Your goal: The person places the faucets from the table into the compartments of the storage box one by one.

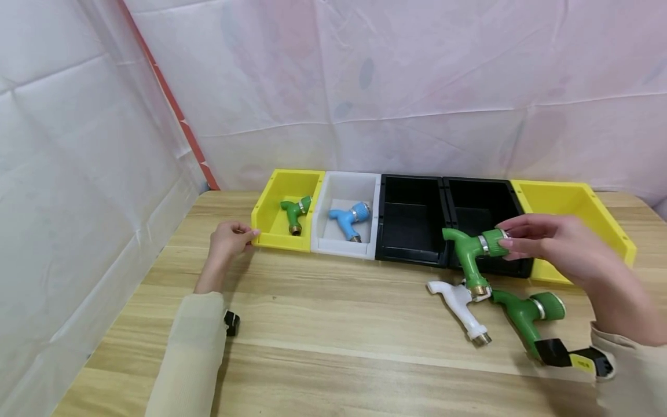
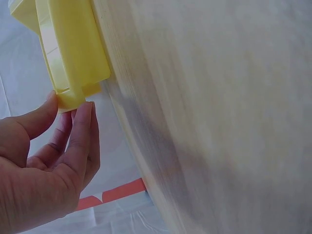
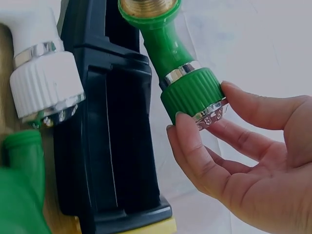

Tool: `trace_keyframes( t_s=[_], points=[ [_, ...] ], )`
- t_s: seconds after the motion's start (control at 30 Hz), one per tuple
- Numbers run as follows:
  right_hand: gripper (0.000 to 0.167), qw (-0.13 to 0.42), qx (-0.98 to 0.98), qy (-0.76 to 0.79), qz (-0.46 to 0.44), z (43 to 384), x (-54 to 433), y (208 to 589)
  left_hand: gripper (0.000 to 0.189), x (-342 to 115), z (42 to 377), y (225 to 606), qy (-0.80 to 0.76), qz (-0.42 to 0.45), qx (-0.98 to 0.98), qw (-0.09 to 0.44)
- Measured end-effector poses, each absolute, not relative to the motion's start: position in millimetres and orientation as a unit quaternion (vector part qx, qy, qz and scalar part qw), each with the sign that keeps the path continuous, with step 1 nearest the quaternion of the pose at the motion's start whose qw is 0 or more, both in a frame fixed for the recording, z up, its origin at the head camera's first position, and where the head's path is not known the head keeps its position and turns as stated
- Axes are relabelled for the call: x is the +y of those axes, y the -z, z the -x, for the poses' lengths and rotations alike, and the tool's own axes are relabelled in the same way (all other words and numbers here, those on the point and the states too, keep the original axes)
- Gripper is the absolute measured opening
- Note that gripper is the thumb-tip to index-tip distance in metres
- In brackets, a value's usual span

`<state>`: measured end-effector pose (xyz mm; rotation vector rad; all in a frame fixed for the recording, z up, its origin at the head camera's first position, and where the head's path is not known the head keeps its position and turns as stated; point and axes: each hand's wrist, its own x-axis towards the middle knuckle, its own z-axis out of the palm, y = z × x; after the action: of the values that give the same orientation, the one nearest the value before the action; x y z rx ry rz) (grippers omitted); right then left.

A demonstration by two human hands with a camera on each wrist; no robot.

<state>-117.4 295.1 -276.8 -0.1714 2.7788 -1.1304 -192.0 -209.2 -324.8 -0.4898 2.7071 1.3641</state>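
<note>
My right hand point(image 1: 568, 246) pinches a green faucet point(image 1: 471, 258) by its ribbed knob point(image 3: 192, 95), holding it up in front of the black bins. Below it on the table lie a white faucet point(image 1: 461, 307) and a second green faucet point(image 1: 523, 318). My left hand point(image 1: 229, 246) pinches the front corner of the left yellow bin point(image 1: 283, 242) between thumb and fingers, as the left wrist view shows. Inside that bin sits a smaller-looking green faucet point(image 1: 295, 214). A blue faucet point(image 1: 349, 220) lies in the white bin point(image 1: 344, 248) beside it.
Two black bins point(image 1: 411, 255) stand in the middle of the row, with another yellow bin point(image 1: 568, 200) at the right end. The row stands at the back of the wooden table point(image 1: 333, 347), before a pale curtain point(image 1: 417, 87). Another curtain hangs along the left.
</note>
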Motion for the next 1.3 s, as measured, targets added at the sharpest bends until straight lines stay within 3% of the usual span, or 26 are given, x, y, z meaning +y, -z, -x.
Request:
trace_keyframes(
  t_s=[0.47, 1.07, 1.3],
  points=[
    [0.047, 0.095, 0.921, 0.376, 0.042, 135, 272, 267, 0.025, -209, 192, 324, -0.434, 0.161, 0.886, 0.033],
    [0.055, 0.082, 0.905, 0.417, 0.025, 167, 246, 255, 0.025, -210, 191, 325, -0.424, 0.154, 0.892, 0.031],
    [0.05, 0.08, 0.888, 0.453, 0.013, 181, 235, 256, 0.026, -211, 193, 325, -0.425, 0.157, 0.891, 0.038]
  ],
)
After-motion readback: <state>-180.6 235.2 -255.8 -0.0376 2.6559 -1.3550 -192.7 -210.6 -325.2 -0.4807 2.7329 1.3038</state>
